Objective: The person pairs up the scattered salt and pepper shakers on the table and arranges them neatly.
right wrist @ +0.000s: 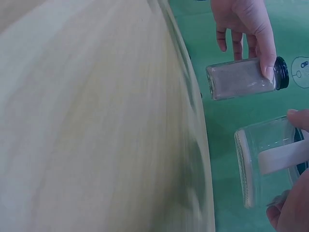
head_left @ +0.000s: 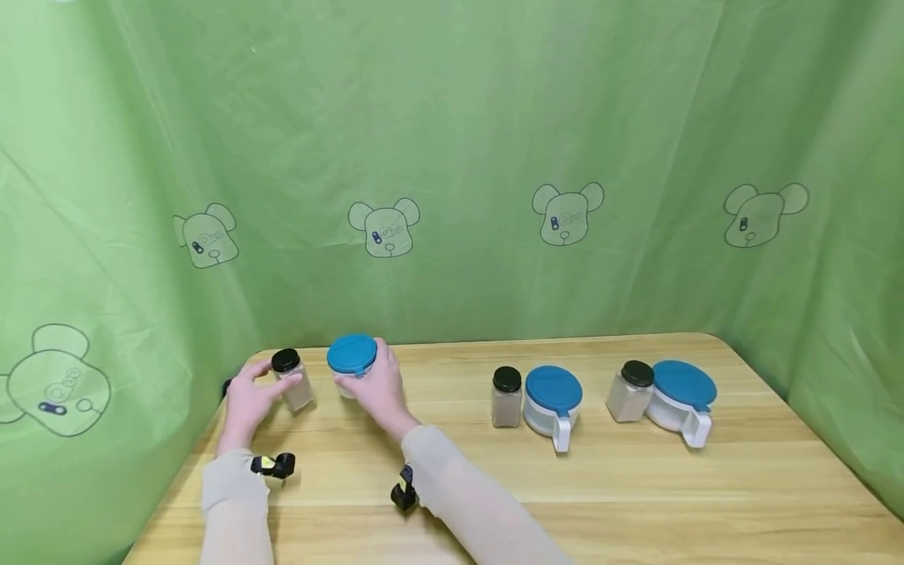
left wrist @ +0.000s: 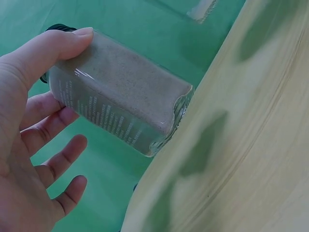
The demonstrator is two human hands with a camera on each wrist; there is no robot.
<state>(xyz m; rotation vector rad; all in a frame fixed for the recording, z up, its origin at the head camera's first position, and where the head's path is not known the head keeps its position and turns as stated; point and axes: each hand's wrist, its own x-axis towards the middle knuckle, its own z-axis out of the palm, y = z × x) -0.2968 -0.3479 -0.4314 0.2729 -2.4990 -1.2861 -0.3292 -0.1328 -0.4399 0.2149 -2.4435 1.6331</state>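
Observation:
At the table's far left, my left hand pinches a square spice jar near its black lid, between thumb and fingers. The left wrist view shows the jar full of a greyish powder, with printed text on one side, and the lower fingers spread free of it. My right hand grips a round clear seasoning pot by its sides, just right of the jar. It has a blue lid and a white handle, seen in the right wrist view. Both containers appear tilted and raised off the table.
Further right on the wooden table stand another black-lidded jar beside a blue-lidded pot, then a similar jar and pot close together. A green curtain with bear drawings hangs behind the table and at its sides.

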